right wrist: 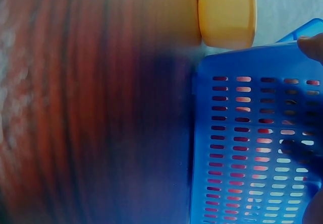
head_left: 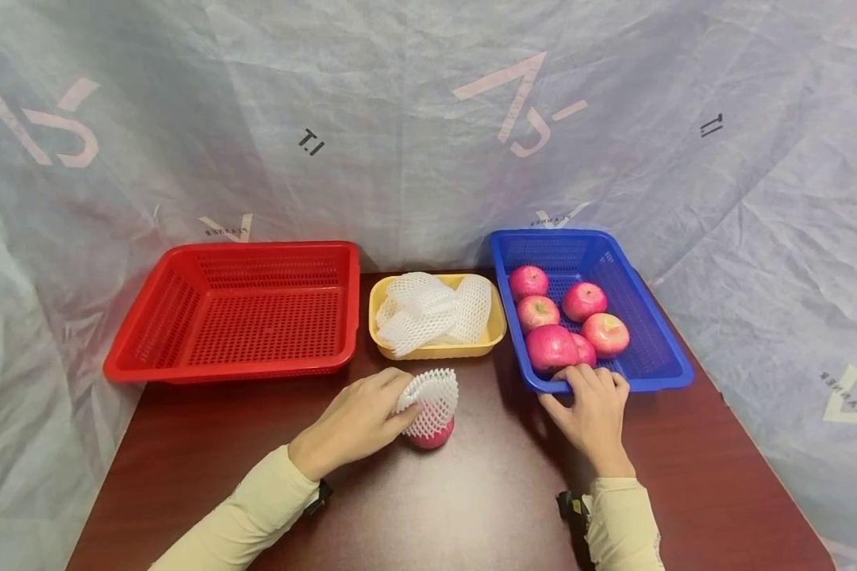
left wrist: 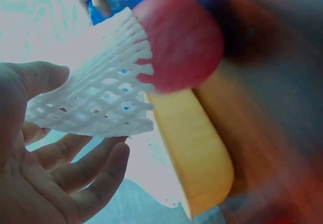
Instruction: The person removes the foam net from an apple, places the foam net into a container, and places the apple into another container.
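My left hand holds a white foam fruit net between thumb and fingers. The net covers the upper part of a red apple in front of the yellow tray. In the left wrist view, the apple bulges from the net's open end, the thumb lying along the net. My right hand grips the near rim of the blue basket, its fingers hooked over the edge beside the apples. The fingertips inside are partly hidden.
A red basket stands at the left of the brown table. Between the baskets, a yellow tray holds more white foam nets. Several apples lie in the blue basket. A grey cloth hangs behind.
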### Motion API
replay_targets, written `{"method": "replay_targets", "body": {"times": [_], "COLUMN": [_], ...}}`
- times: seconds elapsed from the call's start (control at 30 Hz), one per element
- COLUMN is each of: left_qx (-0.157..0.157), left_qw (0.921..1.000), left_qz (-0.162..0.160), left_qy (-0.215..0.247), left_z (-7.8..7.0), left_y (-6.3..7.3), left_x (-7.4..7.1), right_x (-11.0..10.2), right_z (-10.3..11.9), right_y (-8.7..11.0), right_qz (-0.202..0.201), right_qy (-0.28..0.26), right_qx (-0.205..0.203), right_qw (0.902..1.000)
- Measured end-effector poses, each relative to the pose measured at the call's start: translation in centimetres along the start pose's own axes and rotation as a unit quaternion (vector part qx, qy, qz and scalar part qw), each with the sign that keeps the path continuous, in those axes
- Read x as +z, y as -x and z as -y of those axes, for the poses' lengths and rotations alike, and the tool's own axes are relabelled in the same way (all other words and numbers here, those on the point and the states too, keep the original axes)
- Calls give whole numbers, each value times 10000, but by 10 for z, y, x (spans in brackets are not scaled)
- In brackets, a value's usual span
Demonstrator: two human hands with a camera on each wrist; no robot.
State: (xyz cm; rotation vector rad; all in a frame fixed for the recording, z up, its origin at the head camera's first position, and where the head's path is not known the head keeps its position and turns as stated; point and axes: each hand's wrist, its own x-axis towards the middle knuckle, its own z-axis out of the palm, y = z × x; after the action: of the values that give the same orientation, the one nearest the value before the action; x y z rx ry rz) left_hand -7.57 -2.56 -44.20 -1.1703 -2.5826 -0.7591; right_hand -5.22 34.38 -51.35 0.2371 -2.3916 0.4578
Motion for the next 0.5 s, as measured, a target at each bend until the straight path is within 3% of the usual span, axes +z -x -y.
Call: {"method": "replay_targets", "body": {"times": [0.23,0.5], "left_qx": [142,457], "left_qw": [9995,9945], "left_qz": [-39,-69], "left_qy": [-291,-940], "left_z": [-3,0], "left_y": [-18,-61], "left_x": [-19,-57], "right_x": [-1,-1], "right_z": [-2,-1], "right_y": [-1,1], "right_qz": [23,-17], "right_qy": [18,-34], "right_qx": [-2,-39], "right_qw": [10000,10000]}}
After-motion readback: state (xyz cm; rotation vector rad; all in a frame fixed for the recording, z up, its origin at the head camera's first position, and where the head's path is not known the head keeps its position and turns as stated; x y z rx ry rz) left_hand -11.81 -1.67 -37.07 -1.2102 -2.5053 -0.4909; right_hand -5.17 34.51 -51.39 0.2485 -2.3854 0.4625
